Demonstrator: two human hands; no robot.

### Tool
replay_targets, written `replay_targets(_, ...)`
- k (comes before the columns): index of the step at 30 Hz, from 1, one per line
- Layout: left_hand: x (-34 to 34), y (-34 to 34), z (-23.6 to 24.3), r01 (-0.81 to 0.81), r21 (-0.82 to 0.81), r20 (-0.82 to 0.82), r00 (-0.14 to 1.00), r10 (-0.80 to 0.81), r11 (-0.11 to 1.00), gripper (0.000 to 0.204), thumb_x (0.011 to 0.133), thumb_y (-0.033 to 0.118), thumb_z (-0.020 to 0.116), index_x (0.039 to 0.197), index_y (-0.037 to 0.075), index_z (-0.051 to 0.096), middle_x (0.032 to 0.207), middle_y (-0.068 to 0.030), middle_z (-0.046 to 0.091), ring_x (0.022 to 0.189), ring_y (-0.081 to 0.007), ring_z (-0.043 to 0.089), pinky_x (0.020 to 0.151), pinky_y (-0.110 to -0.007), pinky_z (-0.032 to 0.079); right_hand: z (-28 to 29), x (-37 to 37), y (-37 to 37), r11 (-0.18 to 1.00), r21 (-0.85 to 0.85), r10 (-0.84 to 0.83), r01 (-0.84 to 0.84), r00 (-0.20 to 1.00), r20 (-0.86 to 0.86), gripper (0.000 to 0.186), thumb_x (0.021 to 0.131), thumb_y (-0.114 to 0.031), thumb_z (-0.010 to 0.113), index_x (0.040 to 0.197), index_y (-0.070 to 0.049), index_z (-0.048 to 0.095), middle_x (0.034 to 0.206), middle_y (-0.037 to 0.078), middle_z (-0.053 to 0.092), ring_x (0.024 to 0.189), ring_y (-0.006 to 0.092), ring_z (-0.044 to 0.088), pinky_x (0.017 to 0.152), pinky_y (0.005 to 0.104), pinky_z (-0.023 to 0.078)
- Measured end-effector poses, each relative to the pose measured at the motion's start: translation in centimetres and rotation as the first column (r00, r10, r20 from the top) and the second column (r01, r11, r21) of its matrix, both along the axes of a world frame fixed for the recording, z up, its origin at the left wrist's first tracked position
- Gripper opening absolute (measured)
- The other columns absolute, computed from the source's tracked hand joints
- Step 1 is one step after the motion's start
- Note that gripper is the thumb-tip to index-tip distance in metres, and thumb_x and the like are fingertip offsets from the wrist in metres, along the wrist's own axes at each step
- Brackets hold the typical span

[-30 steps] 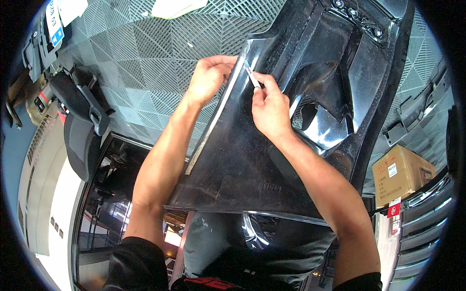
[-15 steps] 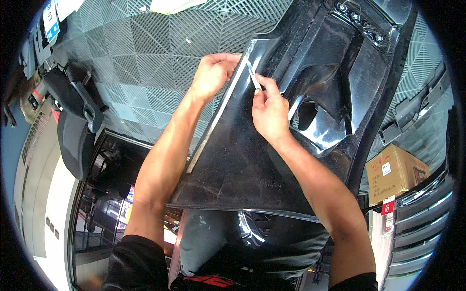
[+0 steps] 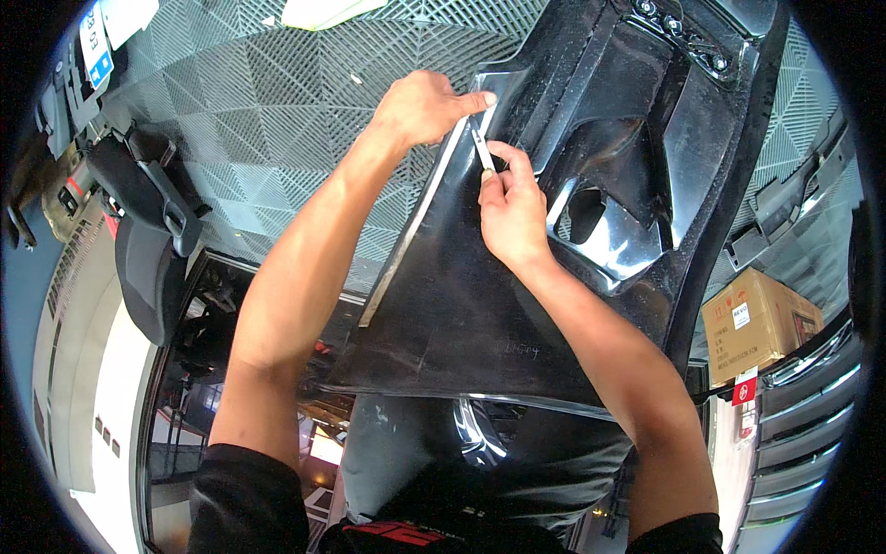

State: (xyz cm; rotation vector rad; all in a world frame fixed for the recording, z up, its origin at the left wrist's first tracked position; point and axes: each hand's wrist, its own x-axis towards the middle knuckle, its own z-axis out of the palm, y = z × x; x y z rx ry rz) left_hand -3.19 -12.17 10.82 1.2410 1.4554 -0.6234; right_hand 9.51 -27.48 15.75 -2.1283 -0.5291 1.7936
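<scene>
A large glossy black car body panel [image 3: 434, 323] lies in front of me, with a pale narrow strip [image 3: 406, 235] along its left edge. My left hand [image 3: 420, 109] grips that edge near the far corner, thumb on top and fingers curled, partly hidden. Pinched in my right hand [image 3: 517, 217] is a slim silver utility knife [image 3: 484, 152]. Its tip points away from me, at the edge just below my left thumb. Whether the tip touches the panel I cannot tell.
Grey grated floor tiles [image 3: 277, 138] spread beyond the panel. A black seat-like part [image 3: 148, 249] stands at left. At right are a cardboard box [image 3: 757, 328], a ribbed black grille [image 3: 803, 452] and a dark trim piece [image 3: 794, 198]. A pale yellow-green sheet [image 3: 328, 9] lies far off.
My left hand has shifted right and slightly away from me, its thumb now on top of the panel's edge. The right hand and utility knife stay nearly in place.
</scene>
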Motion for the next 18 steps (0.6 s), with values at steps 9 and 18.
replay_targets(9, 0.1, 1.2, 0.4, -0.214, -0.197, 0.0, 0.976, 0.218, 0.957, 0.039, 0.086, 0.035, 0.088, 0.084, -0.001, 0.072, 0.068, -0.0049, 0.066, 0.064, -0.0132, 0.068, 0.058, -0.028, 0.058, 0.1, 0.4, -0.1, 0.995, -0.06, -0.088, 0.084, 0.993, -0.078, 0.029, 0.102, -0.012, 0.06, 0.132, -0.012, 0.06, 0.092, 0.02, 0.074, 0.088, 0.0401, 0.074, 0.083, 0.0494, 0.056)
replay_targets(18, 3.0, -0.1, 2.8, 0.457, 0.256, -0.232, 0.885, -0.404, 0.852, 0.034, 0.087, 0.026, 0.068, 0.085, -0.007, 0.075, 0.089, -0.0361, 0.07, 0.089, -0.0522, 0.071, 0.086, -0.054, 0.06, 1.0, 1.9, -0.2, 0.998, -0.04, -0.046, 0.044, 0.998, -0.052, 0.031, 0.103, -0.009, 0.057, 0.134, -0.012, 0.057, 0.094, 0.026, 0.074, 0.091, 0.0478, 0.072, 0.083, 0.0544, 0.055)
